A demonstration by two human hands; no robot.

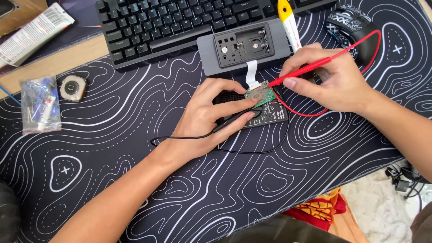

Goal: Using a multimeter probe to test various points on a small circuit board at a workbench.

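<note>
My left hand [204, 119] holds a black test probe [236, 120] between thumb and fingers, its tip pointing at a small green circuit board [263, 93]. My right hand [330, 78] grips a red test probe [310, 67] whose tip touches the board's right edge. The board sits on a black rectangular device [272, 112] and is joined by a white flat ribbon cable [251, 69] to a grey opened case [243, 45] lying just behind. Black and red leads trail from the probes across the mat.
A black desk mat with white contour lines [112, 148] covers the desk. A black keyboard [171, 22] lies at the back, a patterned mouse [355, 27] at back right, a yellow-handled tool [288, 20] beside it. At left lie a small plastic bag [40, 103] and a round watch-like case [73, 87].
</note>
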